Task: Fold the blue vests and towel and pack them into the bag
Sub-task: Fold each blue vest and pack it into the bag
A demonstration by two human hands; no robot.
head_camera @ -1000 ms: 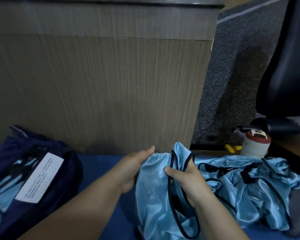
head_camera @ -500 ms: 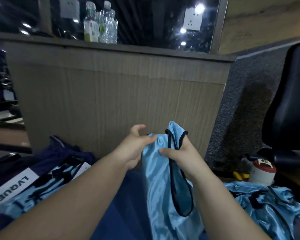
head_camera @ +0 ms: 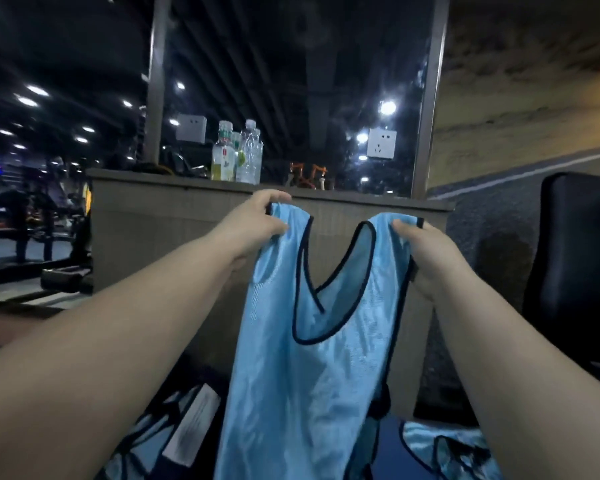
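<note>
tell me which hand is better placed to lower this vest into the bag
Left, probably: both the left hand and right hand pinch a shoulder of the vest, but the bag lies below the left forearm, across from the right.

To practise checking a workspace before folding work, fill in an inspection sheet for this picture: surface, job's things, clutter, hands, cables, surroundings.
Surface: blue surface, only a strip showing beside the held vest.
Job's things: held vest hangs spread and unfolded; bag at lower left holds light blue vests; loose vests lie at lower right; no towel seen.
Clutter: bottles stand on the partition ledge.
Hands: left hand and right hand each pinch one shoulder strap.
Cables: nothing seen.
Surroundings: wall socket on the glass, dark chair at right, dim hall with ceiling lights.
</note>
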